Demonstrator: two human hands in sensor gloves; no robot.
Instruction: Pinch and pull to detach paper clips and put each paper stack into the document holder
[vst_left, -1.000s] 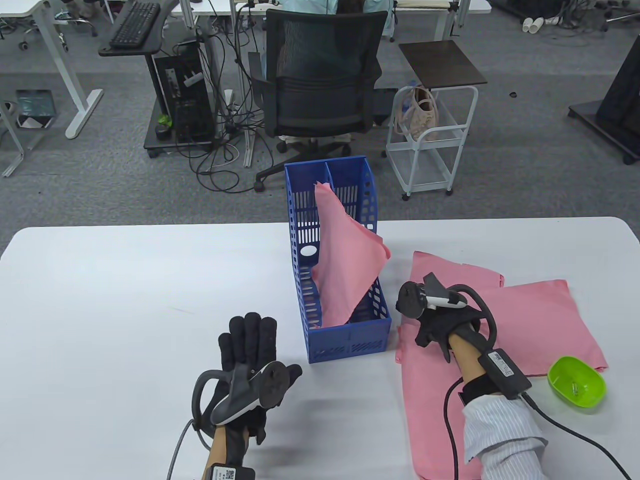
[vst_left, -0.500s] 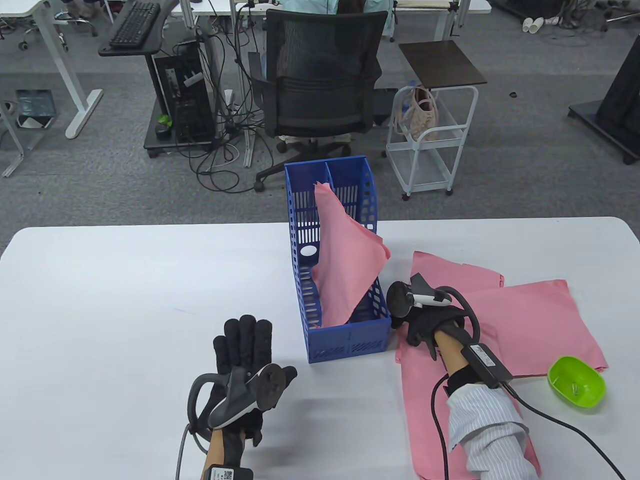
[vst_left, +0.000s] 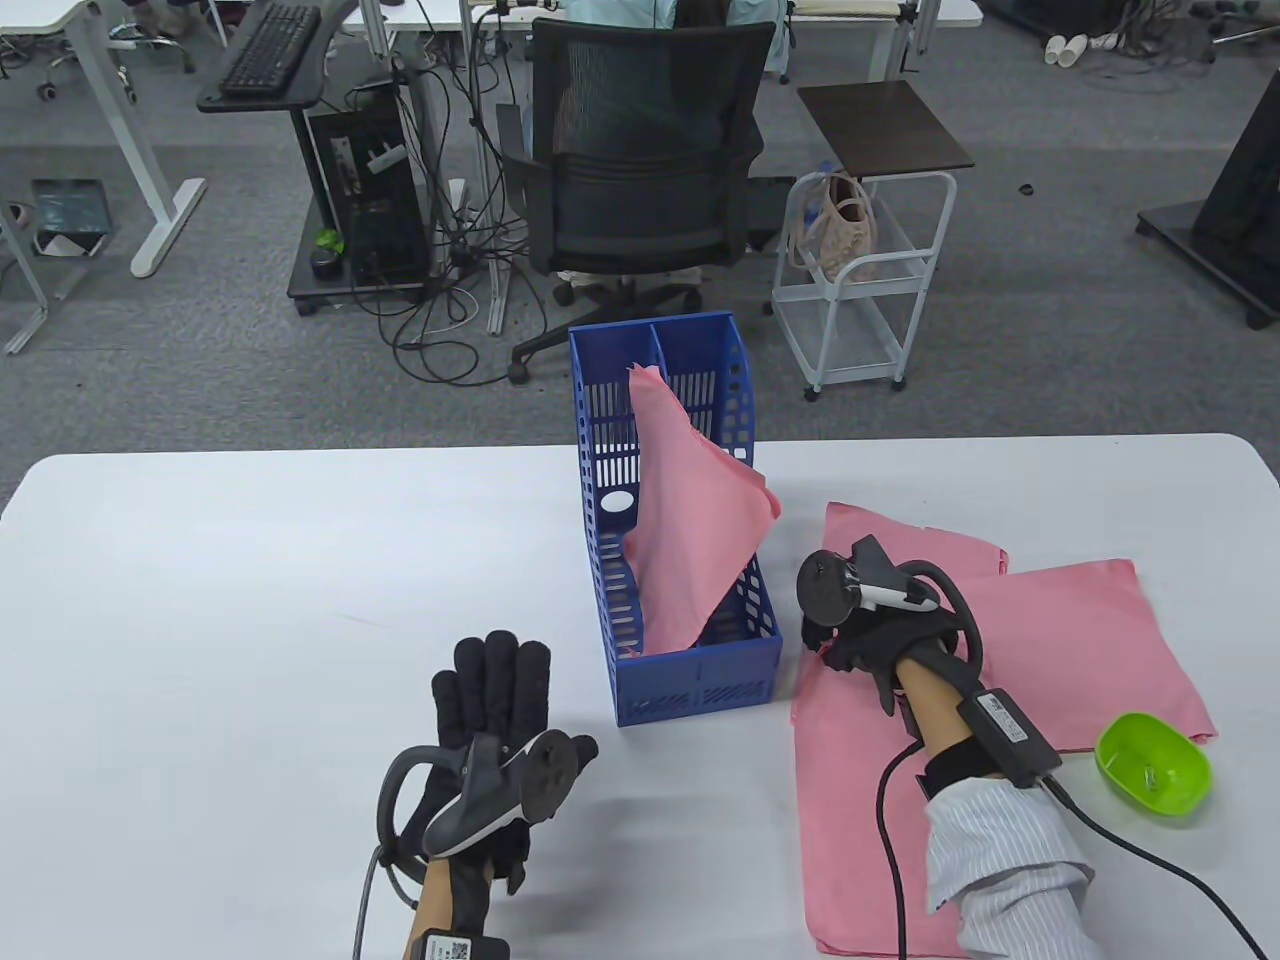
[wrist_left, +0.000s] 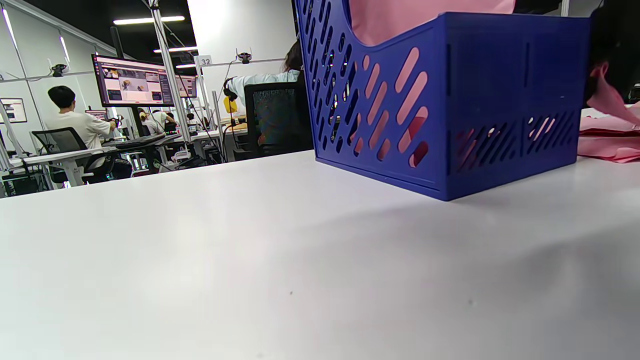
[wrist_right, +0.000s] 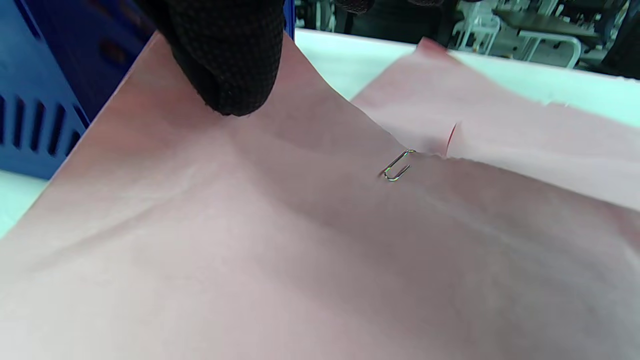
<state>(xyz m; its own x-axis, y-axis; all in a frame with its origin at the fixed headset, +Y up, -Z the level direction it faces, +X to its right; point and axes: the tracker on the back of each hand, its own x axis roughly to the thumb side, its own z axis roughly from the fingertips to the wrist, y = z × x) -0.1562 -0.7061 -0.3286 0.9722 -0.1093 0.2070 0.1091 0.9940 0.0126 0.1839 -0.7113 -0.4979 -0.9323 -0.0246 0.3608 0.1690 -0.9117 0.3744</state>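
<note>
Right hand (vst_left: 868, 640): pinches corner of nearest pink paper stack (vst_left: 850, 800) beside the document holder (vst_left: 700, 690), likely lifting it to reach the clip.
Paper clip (wrist_right: 397, 167): on that stack's far edge.
Left hand (vst_left: 490, 700): flat, fingers straight, idle on table (vst_left: 250, 600).
Green bowl (vst_left: 1152, 765): holds removed clips.

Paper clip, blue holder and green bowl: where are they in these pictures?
paper clip (wrist_right: 398, 167), right wrist view, its metal loop.
blue holder (vst_left: 697, 683), table view, its near wall.
green bowl (vst_left: 1186, 790), table view, its near rim.
</note>
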